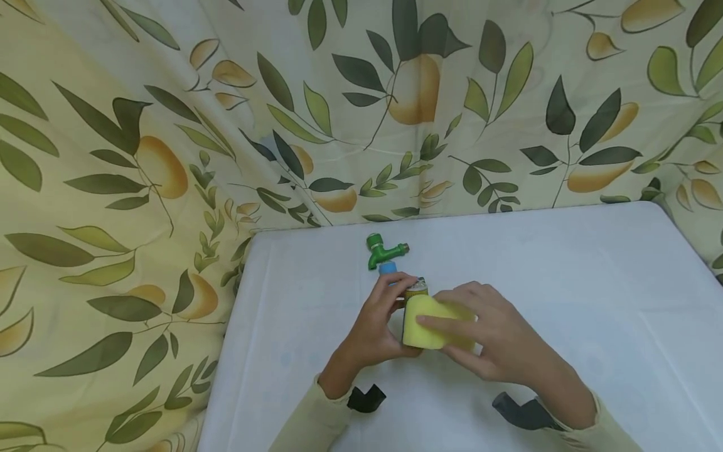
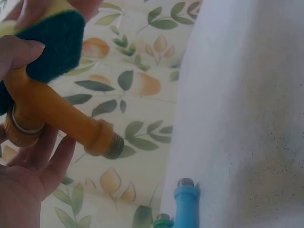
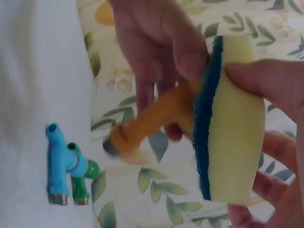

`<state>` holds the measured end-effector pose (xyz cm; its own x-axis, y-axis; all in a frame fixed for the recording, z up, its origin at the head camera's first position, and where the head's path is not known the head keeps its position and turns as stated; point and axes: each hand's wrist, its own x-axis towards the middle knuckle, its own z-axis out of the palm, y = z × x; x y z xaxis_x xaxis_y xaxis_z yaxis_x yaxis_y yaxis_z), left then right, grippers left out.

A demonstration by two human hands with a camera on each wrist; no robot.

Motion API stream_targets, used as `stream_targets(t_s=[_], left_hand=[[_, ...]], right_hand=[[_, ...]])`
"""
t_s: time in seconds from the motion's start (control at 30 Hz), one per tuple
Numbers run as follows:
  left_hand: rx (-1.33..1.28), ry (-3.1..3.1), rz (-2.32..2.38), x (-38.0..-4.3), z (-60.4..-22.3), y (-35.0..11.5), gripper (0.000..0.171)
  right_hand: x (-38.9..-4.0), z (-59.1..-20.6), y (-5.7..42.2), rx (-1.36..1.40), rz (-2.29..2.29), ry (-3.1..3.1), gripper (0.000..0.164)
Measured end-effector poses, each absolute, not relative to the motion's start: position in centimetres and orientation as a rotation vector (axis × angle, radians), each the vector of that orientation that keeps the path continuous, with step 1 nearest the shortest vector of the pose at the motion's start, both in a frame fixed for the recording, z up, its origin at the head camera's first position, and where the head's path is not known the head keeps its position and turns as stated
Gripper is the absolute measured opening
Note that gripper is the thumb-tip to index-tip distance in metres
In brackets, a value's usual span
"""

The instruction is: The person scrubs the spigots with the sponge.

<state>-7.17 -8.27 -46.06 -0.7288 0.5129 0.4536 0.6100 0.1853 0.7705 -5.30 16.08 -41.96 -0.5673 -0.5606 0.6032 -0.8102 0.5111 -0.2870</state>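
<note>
An orange tap (image 2: 61, 107) with a threaded metal end is in my left hand (image 1: 367, 329), the fingers curled round it. The right hand (image 1: 503, 336) grips a yellow sponge (image 3: 237, 128), thumb on one side and fingers on the other. Its dark green scouring face (image 2: 59, 45) lies against the tap's body in both wrist views. From the head view the sponge covers most of the tap, and only a bit of the tap's end (image 1: 417, 289) shows above it.
Beyond the hands, a blue tap (image 1: 388, 268) and a green tap (image 1: 384, 253) lie close together on the white-covered table (image 1: 536, 263). A curtain (image 1: 316, 125) with leaf and fruit print hangs along the table's far edge and left side. Dark straps (image 1: 367, 399) circle the wrists.
</note>
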Motion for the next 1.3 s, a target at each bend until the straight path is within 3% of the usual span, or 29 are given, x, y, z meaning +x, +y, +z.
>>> stream_targets(t_s=[0.13, 0.3, 0.5, 0.67, 0.83, 1.0, 1.17, 1.3], left_hand=[[-1.137, -2.366, -1.579, -7.25, -45.87, -8.26, 0.097], [-1.187, -2.364, -1.565, -7.33, -45.92, -8.22, 0.098], [-1.152, -2.372, -1.684, -7.25, -46.11, -8.25, 0.104], [-1.154, -2.356, -1.595, -7.37, -46.13, -8.30, 0.100], [-1.134, -2.366, -1.575, -7.50, -46.33, -8.33, 0.096], [-1.125, -2.365, -1.633, -7.53, -46.61, -8.34, 0.097], [-1.105, -2.371, -1.663, -7.63, -46.58, -8.38, 0.098], [-1.105, -2.383, -1.608, -7.68, -46.54, -8.48, 0.100]], right_hand=[[-5.51, -41.86, 16.11, 0.992, 0.738, -2.371, 0.045], [-5.34, -41.71, 16.20, 1.171, 0.802, -2.296, 0.040], [-5.42, -41.41, 16.21, 1.008, 0.768, -2.388, 0.043], [-5.11, -41.30, 16.24, 1.152, 0.809, -2.343, 0.038], [-5.21, -41.26, 16.16, 0.976, 0.764, -2.426, 0.045], [-4.97, -41.35, 16.34, 1.113, 0.835, -2.430, 0.037], [-5.07, -41.32, 16.17, 0.998, 0.831, -2.466, 0.040], [-4.74, -41.23, 16.07, 1.103, 0.860, -2.435, 0.043]])
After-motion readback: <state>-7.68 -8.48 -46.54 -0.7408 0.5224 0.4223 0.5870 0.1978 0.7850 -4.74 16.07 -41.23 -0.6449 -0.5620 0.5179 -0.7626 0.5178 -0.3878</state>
